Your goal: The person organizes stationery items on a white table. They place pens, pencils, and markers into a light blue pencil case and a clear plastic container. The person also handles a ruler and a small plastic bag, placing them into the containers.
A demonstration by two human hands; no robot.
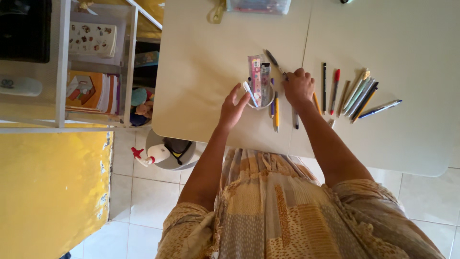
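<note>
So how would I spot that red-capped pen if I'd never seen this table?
Start at the pale table and find the person's right hand, which rests on the pens just right of the clear cup. Right of that hand lie a thin black pen and then the red-capped pen. It is the only one in that row with a bright red top.

This looks like a room in a home, used for desk work. A cream table (215, 57) stands on a pale tiled floor (143, 201) beside a yellow wall (48, 192). Left of the fingers, a white shelf unit (62, 72) holds picture books (91, 91), soft toys (141, 103) and a storage box (93, 38); right of them, pens and pencils (357, 96) lie in a row.
</note>
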